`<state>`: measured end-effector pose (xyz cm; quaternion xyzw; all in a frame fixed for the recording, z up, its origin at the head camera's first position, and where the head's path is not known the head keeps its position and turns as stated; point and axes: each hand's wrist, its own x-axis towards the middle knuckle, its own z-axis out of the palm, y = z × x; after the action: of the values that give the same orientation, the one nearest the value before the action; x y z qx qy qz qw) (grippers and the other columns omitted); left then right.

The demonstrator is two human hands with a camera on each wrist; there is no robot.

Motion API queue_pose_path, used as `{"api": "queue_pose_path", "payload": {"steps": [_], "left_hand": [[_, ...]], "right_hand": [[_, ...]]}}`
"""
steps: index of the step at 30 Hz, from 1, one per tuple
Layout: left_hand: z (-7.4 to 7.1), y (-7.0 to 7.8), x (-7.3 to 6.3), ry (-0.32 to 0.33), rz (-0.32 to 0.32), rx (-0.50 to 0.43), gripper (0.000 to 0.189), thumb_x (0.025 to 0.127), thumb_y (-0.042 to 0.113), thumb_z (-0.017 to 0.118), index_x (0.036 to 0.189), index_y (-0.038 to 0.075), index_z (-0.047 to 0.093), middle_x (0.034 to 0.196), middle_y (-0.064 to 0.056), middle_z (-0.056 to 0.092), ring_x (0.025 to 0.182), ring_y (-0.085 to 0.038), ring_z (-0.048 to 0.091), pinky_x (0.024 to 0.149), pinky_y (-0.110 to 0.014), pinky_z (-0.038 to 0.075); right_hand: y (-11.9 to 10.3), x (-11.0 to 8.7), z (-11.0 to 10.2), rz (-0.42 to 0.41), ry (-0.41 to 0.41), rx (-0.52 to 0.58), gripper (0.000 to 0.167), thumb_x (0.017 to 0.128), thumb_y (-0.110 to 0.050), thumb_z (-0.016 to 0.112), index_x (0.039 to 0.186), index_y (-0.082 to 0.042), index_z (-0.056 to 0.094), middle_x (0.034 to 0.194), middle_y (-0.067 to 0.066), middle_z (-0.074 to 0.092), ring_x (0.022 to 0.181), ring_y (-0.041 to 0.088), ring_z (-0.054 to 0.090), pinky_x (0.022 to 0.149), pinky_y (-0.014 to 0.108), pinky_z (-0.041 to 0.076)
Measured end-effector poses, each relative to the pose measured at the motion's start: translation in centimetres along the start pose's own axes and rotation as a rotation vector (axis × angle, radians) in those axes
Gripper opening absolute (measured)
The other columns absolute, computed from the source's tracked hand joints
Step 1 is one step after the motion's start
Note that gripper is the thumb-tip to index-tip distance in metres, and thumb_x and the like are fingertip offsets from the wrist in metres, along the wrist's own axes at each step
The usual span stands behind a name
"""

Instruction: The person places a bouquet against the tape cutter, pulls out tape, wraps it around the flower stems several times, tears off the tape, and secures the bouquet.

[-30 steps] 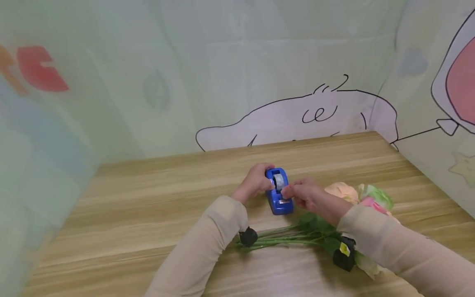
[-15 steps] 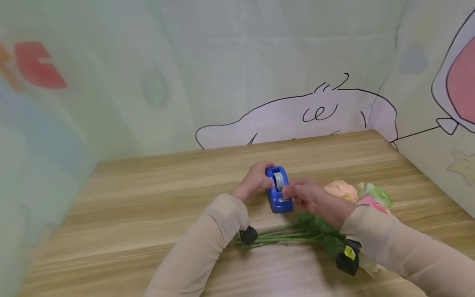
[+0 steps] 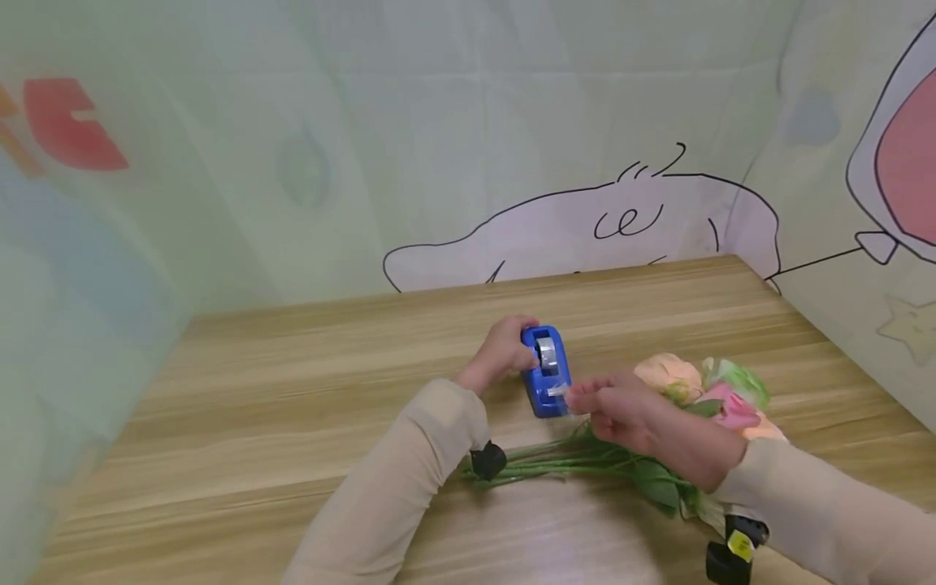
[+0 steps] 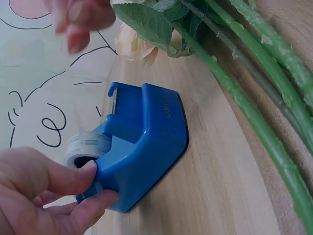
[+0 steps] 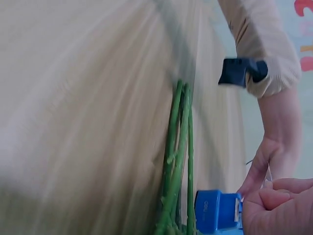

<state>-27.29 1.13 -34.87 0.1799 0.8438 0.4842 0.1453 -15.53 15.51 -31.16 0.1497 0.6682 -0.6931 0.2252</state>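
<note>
The tape dispenser (image 3: pixel 548 380) stands on the table (image 3: pixel 329 390), long axis running near to far; the left hand (image 3: pixel 504 353) grips its far half, the right hand (image 3: pixel 621 406) pinches apparent tape (image 3: pixel 557 392) beside its near end.

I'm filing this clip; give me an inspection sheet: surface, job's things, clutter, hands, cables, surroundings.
Surface: wood-grain table, glare near its front.
Job's things: blue tape dispenser on the table, tape roll seated in it.
Clutter: only flowers lying nearby, partly hidden by the right arm, green stems pointing left.
Left hand: grips the dispenser's side.
Right hand: fingertips together beside the dispenser, seemingly pinching clear tape.
Cables: nothing seen.
Surroundings: pale green backdrop with cartoon drawings.
</note>
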Motion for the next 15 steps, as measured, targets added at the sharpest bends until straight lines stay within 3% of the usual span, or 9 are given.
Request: {"api": "queue_pose_path", "payload": {"steps": [15], "left_hand": [[0.1,0.0,0.2,-0.009,-0.020,-0.006,0.062,0.066,-0.019,0.061,0.127,-0.006,0.050,0.120,-0.022,0.055,0.098,-0.027,0.052,0.086,-0.035,0.048]], "right_hand": [[2.9,-3.4,-0.8,-0.023,-0.069,0.063,0.006,0.089,-0.001,0.057,0.095,-0.002,0.060,0.071,-0.004,0.054,0.048,0.003,0.032,0.047,0.019,0.026]]}}
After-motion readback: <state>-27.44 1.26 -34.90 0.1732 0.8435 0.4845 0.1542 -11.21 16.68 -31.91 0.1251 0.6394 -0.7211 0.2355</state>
